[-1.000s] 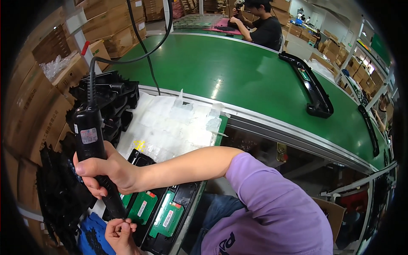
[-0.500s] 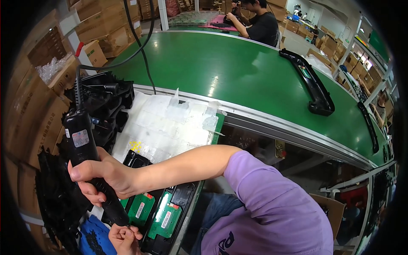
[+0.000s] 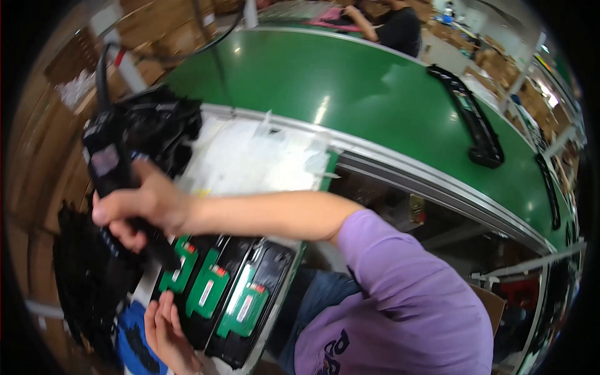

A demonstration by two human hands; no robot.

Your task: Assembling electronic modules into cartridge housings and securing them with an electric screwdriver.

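Observation:
My right hand (image 3: 156, 200) is wrapped round a black corded electric screwdriver (image 3: 107, 162), slightly blurred and tilted with its lower end toward the circuit boards. That tip is too blurred to make out. Below it, my left hand (image 3: 167, 337) is open, fingers stretched and fingertips close to the leftmost green circuit board (image 3: 174, 280). Beside that board lie a second green board (image 3: 207, 292) and a third one (image 3: 240, 315), each set in a long black plastic housing (image 3: 275, 265). The housings rest side by side on the workbench, partly under my right forearm.
A white covered work surface (image 3: 244, 156) lies beyond the housings. Black plastic parts (image 3: 156, 128) are piled at left, near a blue bag-like thing (image 3: 134, 337). Across the green conveyor belt (image 3: 281, 75), a long black housing (image 3: 469, 119) lies at right; another person (image 3: 400, 28) works behind it.
My right hand has lifted the screwdriver up and away from the boards. My left hand has unclosed from a pinch and spread its fingers. The view has shifted, showing more of the leftmost board.

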